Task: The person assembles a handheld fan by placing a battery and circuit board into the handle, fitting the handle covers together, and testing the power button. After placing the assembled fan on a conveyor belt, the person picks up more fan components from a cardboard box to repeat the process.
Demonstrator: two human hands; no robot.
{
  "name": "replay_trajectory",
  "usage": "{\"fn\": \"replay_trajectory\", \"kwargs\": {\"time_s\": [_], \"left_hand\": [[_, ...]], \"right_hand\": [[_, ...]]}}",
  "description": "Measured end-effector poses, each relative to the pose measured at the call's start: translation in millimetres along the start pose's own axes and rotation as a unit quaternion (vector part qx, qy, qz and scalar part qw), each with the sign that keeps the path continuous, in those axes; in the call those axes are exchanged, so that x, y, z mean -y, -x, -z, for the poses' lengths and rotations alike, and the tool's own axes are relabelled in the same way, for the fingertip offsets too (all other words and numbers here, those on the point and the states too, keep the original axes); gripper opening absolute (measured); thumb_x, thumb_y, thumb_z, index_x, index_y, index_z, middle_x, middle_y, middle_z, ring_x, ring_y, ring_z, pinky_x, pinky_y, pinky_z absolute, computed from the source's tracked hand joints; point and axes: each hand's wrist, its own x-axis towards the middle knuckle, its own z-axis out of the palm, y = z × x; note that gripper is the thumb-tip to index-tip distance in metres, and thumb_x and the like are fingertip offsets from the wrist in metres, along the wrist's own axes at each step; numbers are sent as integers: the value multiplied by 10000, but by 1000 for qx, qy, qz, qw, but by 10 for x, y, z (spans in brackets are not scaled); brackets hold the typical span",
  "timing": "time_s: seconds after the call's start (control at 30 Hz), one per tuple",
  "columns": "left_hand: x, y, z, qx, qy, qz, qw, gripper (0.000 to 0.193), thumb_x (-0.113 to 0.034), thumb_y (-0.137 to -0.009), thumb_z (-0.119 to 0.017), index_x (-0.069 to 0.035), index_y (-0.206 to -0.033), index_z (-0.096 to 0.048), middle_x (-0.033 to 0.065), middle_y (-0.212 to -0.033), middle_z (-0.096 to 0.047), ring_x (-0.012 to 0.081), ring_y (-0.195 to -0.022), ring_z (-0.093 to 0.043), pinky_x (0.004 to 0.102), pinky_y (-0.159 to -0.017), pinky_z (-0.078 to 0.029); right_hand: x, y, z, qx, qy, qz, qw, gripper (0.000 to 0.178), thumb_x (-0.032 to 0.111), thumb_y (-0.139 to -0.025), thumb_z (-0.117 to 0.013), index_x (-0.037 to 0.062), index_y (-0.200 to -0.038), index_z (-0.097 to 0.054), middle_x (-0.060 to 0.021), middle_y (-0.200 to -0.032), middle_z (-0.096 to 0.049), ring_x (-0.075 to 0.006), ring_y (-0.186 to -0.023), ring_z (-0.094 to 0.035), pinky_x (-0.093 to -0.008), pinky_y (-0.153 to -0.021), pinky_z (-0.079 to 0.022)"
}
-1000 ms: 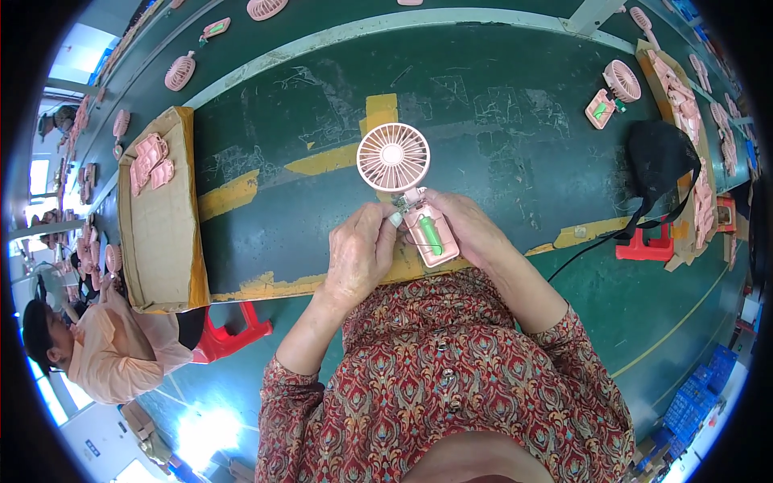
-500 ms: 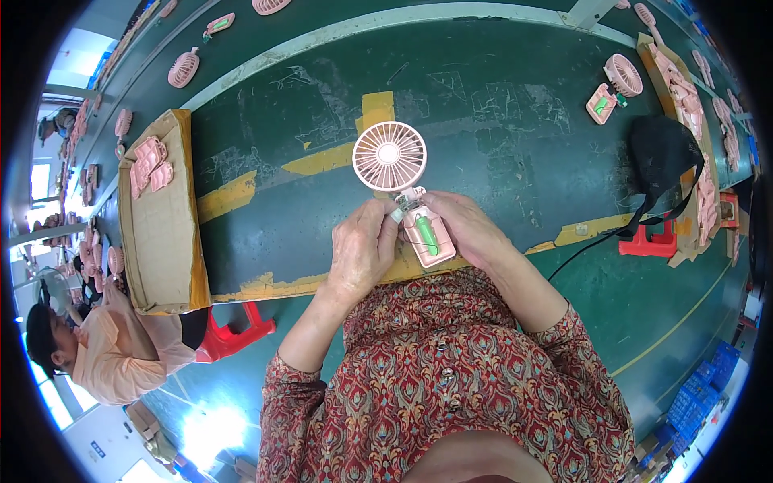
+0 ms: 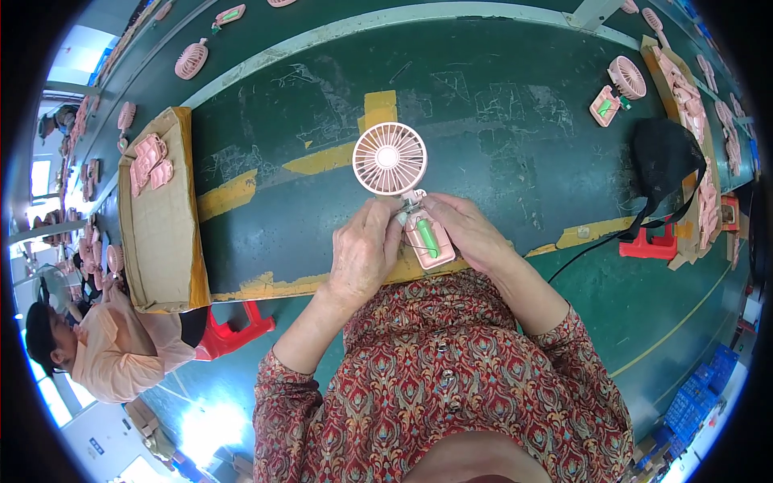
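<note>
A pink handheld fan (image 3: 390, 158) lies before me on the green table (image 3: 322, 209), its round grille away from me and its handle toward me. The handle is uncovered and shows a green battery (image 3: 427, 238) with a dark wire beside it. My left hand (image 3: 364, 245) pinches at the neck of the fan from the left, thumb and fingers together near a small pale part. From the right, my right hand (image 3: 467, 229) grips the upper edge of the handle. Fingertips partly hide the joint between the grille and the handle.
At left stands a cardboard tray (image 3: 161, 241) with pink casing pieces (image 3: 150, 163). Another opened fan (image 3: 626, 78) lies at far right, near a black cap-like cloth item (image 3: 665, 157) and a box of pink parts (image 3: 684, 97). A co-worker (image 3: 113, 338) sits at left by a red stool (image 3: 233, 330).
Both hands stay at the fan's neck; the left fingers have shifted slightly and now cover more of the small pale part. Fans on the far belt have slid a little to the right.
</note>
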Motion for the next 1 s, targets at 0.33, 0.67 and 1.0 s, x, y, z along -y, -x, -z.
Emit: {"fn": "replay_trajectory", "kwargs": {"time_s": [0.33, 0.67, 1.0], "left_hand": [[24, 12, 0, 38, -78, -104, 991, 372, 8, -692, -598, 3, -1064, -592, 115, -923, -583, 281, -780, -613, 369, -635, -528], [5, -80, 74, 107, -97, -122, 982, 392, 13, -681, -573, 55, -1070, -564, 122, -956, -566, 305, -835, -589, 394, -691, -519], [-46, -94, 40, 59, 8, 2, 998, 321, 62, -749, -575, 12, -1065, -554, 150, -854, -624, 324, -739, -631, 368, -661, -526]], "right_hand": [[-49, 24, 38, 71, 66, 63, 993, 285, 128, -946, -484, -18, -1190, -486, -40, -1033, -578, -75, -909, -544, -235, -774, -470], [-77, 1, 59, 61, 161, 93, 981, 273, 80, -930, -488, -17, -1184, -476, -40, -999, -584, -75, -877, -552, -246, -741, -479], [-4, -46, 51, 25, 74, 9, 997, 307, 255, -962, -481, -12, -1103, -538, -50, -958, -607, -84, -856, -583, -231, -723, -494]]}}
